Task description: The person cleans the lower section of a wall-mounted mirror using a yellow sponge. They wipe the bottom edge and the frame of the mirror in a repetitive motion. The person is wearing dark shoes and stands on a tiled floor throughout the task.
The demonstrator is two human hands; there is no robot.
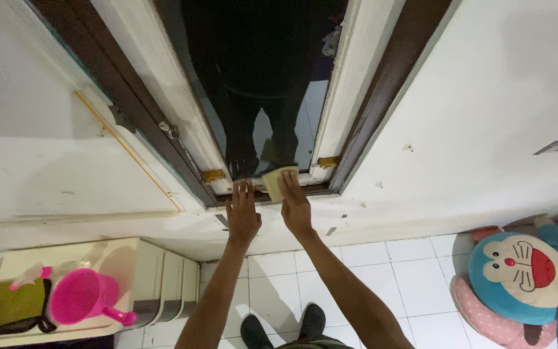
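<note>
My right hand (295,203) presses a pale yellow cloth or sponge (276,181) against the lower edge of a dark window pane (259,90). My left hand (243,212) lies flat with fingers spread on the brown window sill (330,189) just left of it, holding nothing. The glass reflects a dark figure of a person standing. The window sits in a white and brown wooden frame (369,97) set in a white wall.
A cream plastic drawer cabinet (163,278) stands at the lower left, carrying a pink scoop (85,297), a pink spray bottle (30,274) and a green cloth (8,304). A blue cartoon cat plush (518,278) lies at the lower right on the white tiled floor (414,278).
</note>
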